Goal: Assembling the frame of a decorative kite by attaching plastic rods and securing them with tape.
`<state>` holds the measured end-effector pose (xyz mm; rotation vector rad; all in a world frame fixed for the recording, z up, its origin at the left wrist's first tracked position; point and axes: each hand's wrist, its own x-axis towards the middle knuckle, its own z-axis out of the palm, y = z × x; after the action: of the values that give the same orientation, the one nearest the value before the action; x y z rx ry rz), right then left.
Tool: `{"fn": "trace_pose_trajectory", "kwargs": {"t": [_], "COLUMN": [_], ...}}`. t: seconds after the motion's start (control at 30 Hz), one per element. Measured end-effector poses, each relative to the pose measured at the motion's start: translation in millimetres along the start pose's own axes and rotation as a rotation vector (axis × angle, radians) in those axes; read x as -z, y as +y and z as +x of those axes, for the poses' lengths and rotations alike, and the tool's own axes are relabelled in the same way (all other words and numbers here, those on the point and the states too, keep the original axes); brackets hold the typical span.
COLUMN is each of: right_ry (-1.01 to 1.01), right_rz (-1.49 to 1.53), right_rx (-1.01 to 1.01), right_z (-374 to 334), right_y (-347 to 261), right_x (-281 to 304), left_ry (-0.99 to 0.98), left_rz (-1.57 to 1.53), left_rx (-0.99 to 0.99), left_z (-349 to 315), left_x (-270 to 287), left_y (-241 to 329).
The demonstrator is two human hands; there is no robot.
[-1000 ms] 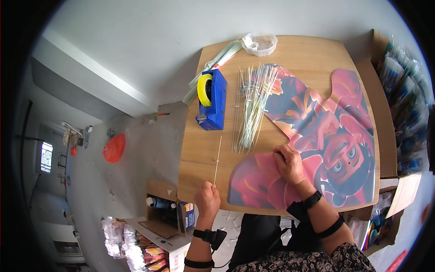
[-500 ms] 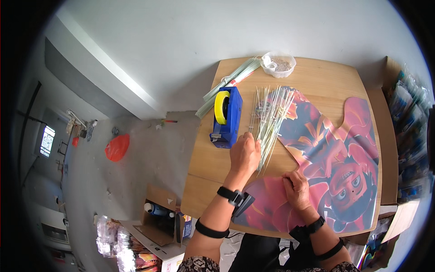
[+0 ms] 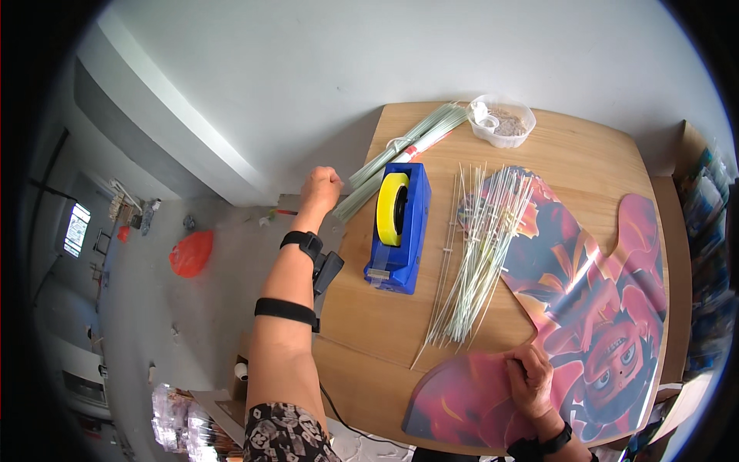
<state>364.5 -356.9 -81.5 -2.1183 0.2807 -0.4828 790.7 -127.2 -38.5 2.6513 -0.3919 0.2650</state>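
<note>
**Left hand out by the bundled sticks, right hand down on the print!**

And here's the left hand, stretched past the left edge of the wooden surface, fingers folded into a fist; whether anything is tucked inside, I cannot tell from here. It's just beside the lower ends of those pale bundled sticks, which lie slanting across the far left corner, one lot tied in white, red and white wrapping alongside, ends poking out over the edge.

Over to the right hand! It rests on the colourful printed sheet, close to its inner edge, fingers bent; whether they pinch anything, I can't call it.

Between the two, centre stage, the loose sticks fan out lengthwise, their right side overlapping the sheet, a few strays on the left. Just left of them stands the blue tape dispenser with its yellow roll. At the far edge, a clear plastic tub holds small bits, and down on the floor, well apart, a red bag.
</note>
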Motion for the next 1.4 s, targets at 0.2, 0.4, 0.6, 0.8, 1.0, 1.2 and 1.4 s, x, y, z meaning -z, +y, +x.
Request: {"fn": "trace_pose_trajectory", "kwargs": {"t": [0.2,0.4,0.6,0.8,1.0,1.2,1.4], "right_ry": [-0.01,-0.002,-0.011,-0.013,0.022,0.032,0.036], "right_rz": [-0.029,-0.066,-0.049,-0.047,-0.031,0.021,0.044], "right_rx": [-0.065,-0.063,-0.085,-0.015,-0.01,0.052,0.012], "right_z": [2,2,4,3,-1,-3,-4], "right_y": [-1,-2,-6,-3,-1,-8,17], "right_x": [-3,-7,-6,-3,0,-5,-2], "left_ry": [-0.016,-0.025,0.067,-0.014,0.063,0.02,-0.065], "left_rz": [-0.071,-0.059,0.037,0.1,0.075,-0.104,-0.691], "left_rx": [-0.063,-0.116,-0.199,-0.206,-0.192,-0.002,0.579], "left_z": [34,43,37,18,-19,-78,-224], "left_x": [-45,-64,-57,-27,-7,42,99], "left_y": [-7,-23,-12,-7,-23,-84,-80]}}
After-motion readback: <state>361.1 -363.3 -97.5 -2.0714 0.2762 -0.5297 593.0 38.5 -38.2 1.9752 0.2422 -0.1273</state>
